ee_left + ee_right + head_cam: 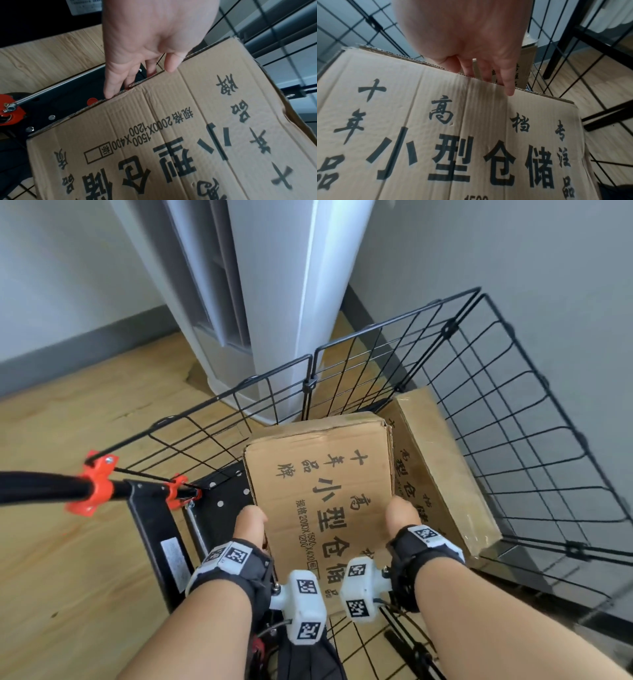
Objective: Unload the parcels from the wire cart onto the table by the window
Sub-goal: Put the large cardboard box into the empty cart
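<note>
Parcels were seen inside the wire cart [486,392]: a printed cardboard box [318,474] was held between both hands, raised and tilted above the cart floor, and a second, narrower box [442,470] lay just beside it on the right, against the right mesh wall. The left hand [251,525] was pressed to the box's left edge, fingers [118,75] straight and dipped down past the rim. The right hand [402,517] was set likewise on the right edge, fingers [506,81] extended over it. Whether the fingertips were curled beneath could not be told. A red-clamped handle bar [96,486] was seen at the near left.
</note>
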